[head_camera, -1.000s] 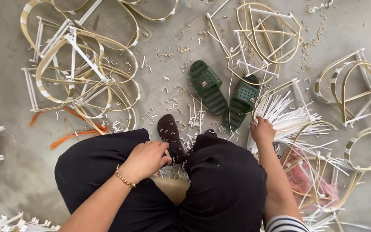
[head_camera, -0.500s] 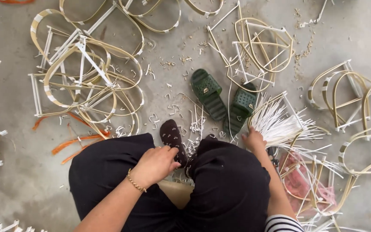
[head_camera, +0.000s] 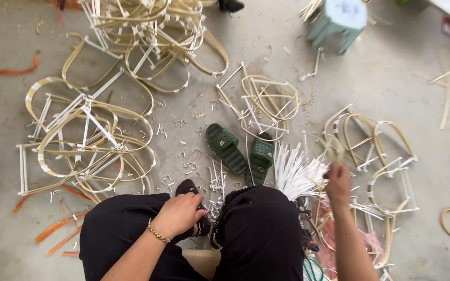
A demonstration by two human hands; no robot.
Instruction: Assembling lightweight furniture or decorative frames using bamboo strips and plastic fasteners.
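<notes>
A thin pale green strip [head_camera: 334,151] is sticking up from the right hand [head_camera: 338,183], whose fingers are curling shut around its lower end, just beside the white strip bundle [head_camera: 295,171]. The left hand [head_camera: 178,214] is resting half-curled on a knee, holding nothing, near the dark green sandals [head_camera: 240,153] lying on the floor [head_camera: 391,78].

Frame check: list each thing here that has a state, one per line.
Left hand: resting on knee, holding nothing.
Right hand: raised, blurred, gripping thin strips.
White strip bundle: fanned out on floor.
Green sandals: off, lying on floor.
Bent cane frames: piled, tangled.
</notes>
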